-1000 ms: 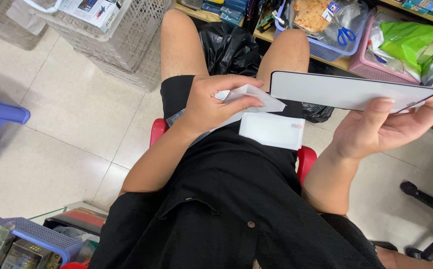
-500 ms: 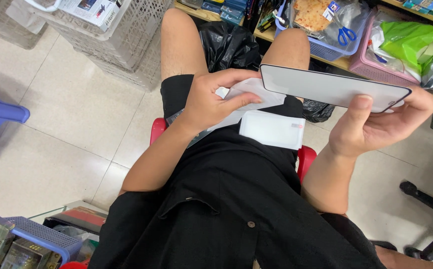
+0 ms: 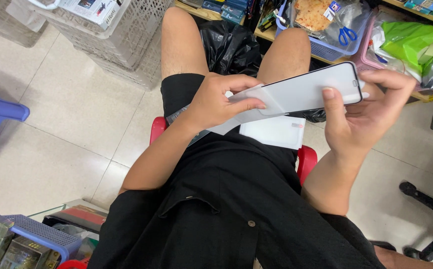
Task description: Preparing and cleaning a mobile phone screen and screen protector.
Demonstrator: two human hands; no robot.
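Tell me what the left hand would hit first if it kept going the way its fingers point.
The left hand points right, across the glass screen protector; beyond that, probably the right hand holding its far end, though depth is unclear.

Screen protector [image 3: 308, 92] glossy glass, black-rimmed; stool [image 3: 307, 160] red plastic; shirt [image 3: 236, 214] matt cloth.

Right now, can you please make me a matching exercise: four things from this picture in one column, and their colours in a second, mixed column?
Things:
1. scissors handles
2. plastic bag on the shelf at right
3. stool the person sits on
4. screen protector frame, held by the right hand and left hand

Colours:
A. red
B. black
C. blue
D. green

Pairs: 1-C, 2-D, 3-A, 4-B
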